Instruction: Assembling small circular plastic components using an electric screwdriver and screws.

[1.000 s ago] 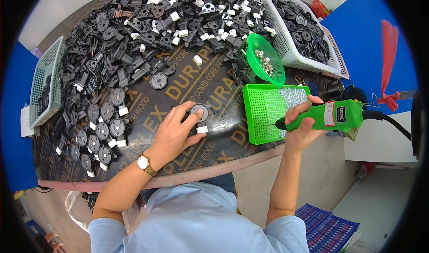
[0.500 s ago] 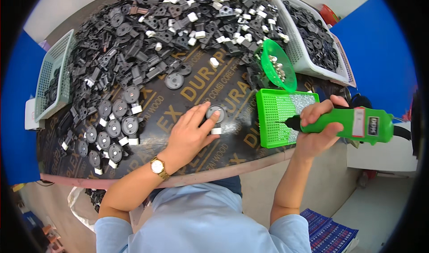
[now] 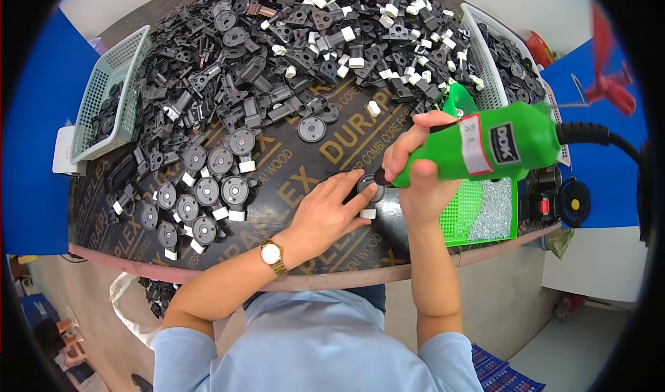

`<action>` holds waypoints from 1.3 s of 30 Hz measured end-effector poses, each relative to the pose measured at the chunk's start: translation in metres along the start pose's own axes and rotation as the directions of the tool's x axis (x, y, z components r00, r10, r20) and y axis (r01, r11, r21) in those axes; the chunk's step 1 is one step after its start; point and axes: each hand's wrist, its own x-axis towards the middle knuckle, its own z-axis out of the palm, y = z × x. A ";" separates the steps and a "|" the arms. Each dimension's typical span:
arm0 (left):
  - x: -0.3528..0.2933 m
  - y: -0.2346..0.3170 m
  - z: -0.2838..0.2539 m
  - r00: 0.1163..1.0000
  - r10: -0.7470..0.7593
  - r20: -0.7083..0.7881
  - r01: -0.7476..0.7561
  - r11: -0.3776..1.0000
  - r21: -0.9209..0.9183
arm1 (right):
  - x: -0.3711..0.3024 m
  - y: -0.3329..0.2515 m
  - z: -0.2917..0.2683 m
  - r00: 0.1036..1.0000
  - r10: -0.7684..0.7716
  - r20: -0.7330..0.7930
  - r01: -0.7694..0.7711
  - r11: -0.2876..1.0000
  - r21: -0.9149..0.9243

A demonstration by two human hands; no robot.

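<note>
With its fingers pressed against a black disc part (image 3: 375,187), my left hand (image 3: 320,215) holds that part down on the dark tabletop. A small white block shows at the part's near end. My right hand (image 3: 421,184) is wrapped round a green electric screwdriver (image 3: 509,141) with a black nose, tilted down to the left. The nose reaches the disc part; the bit's exact contact is hidden. Left of my left hand lies a group of similar black disc parts (image 3: 206,191) with white ends. A green tray (image 3: 515,212) of small silvery screws lies partly beneath my right forearm and the screwdriver.
Black plastic pieces (image 3: 256,66) and white blocks are heaped across the far side. A pale basket (image 3: 135,94) stands left, another basket (image 3: 485,66) of black discs far right. A green bowl (image 3: 458,101) is partly hidden by the screwdriver, whose black cord (image 3: 616,143) trails right.
My right hand has swung the screwdriver left, from above the tray to the disc part. My left hand keeps its place on the part. The whole view has shifted slightly.
</note>
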 end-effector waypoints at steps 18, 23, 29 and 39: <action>0.001 0.003 0.009 0.999 0.025 -0.034 -0.025 1.000 -0.006 | 0.000 -0.004 0.017 1.000 0.005 -0.016 -0.009 0.968 -0.249; -0.002 0.003 0.004 1.000 -0.012 -0.029 0.014 0.997 0.074 | 0.001 -0.052 -0.029 0.976 -0.161 -0.148 0.120 0.960 -0.251; 0.005 0.003 0.009 0.983 0.068 -0.169 -0.049 0.992 0.112 | -0.036 -0.078 -0.107 0.953 -0.147 -0.264 0.002 0.878 -0.479; 0.007 0.003 -0.001 0.990 0.019 -0.142 0.003 0.989 0.150 | -0.056 -0.067 -0.128 0.955 -0.158 -0.250 0.024 0.885 -0.466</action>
